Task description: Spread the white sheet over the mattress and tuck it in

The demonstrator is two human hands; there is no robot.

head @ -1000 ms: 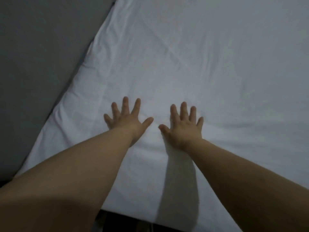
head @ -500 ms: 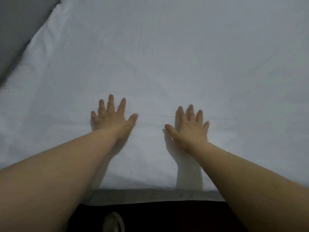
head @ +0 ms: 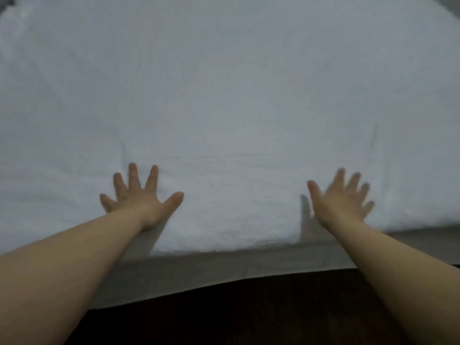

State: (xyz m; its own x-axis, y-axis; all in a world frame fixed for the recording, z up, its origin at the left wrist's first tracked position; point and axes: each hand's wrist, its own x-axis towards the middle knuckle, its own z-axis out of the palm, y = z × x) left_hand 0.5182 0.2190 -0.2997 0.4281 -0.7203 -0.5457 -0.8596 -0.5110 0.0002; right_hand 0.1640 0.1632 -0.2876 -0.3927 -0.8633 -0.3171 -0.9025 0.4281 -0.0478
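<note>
The white sheet (head: 229,95) covers the whole top of the mattress, with faint creases across it. Its near edge hangs over the mattress side (head: 224,267) as a grey, shaded band. My left hand (head: 139,197) lies flat on the sheet near the front edge, fingers spread wide. My right hand (head: 341,197) is also flat with straight spread fingers, a little blurred, close to the front edge on the right. Neither hand holds any cloth.
A dark floor (head: 249,314) runs below the hanging sheet edge, in front of the bed. A grey patch shows at the far top left corner (head: 5,2). My forearms reach in from the lower left and lower right.
My hands have slid apart, the left going left and the right going right, across the sheet. The view has swung so the mattress front edge and dark floor now show.
</note>
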